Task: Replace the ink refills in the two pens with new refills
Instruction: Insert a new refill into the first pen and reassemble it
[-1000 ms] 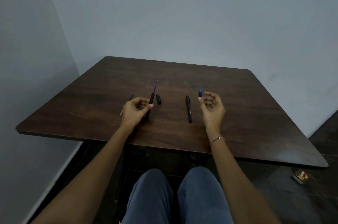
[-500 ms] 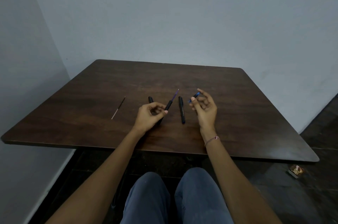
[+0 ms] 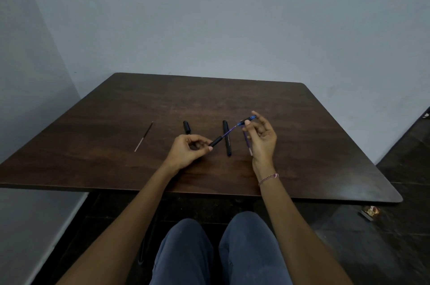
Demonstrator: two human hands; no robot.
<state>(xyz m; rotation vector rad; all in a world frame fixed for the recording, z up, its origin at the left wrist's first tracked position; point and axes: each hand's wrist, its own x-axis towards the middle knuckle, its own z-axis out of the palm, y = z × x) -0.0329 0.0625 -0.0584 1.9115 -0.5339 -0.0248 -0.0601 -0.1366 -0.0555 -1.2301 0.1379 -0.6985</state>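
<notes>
dark brown bench [image 3: 302,145] by grey wall. left hand [image 3: 186,152] curled round black barrel [image 3: 215,141], purple refill [image 3: 229,131] pointing up to 2 o'clock. right hand [image 3: 263,143] fingers [image 3: 260,117] pinching blue tip [image 3: 248,119] right at its far end.

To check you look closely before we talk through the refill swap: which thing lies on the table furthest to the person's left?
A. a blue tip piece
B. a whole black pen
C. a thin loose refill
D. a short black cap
C: the thin loose refill lies alone, left of the short black cap and the whole black pen; the blue tip piece is pinched in the right hand.
</notes>
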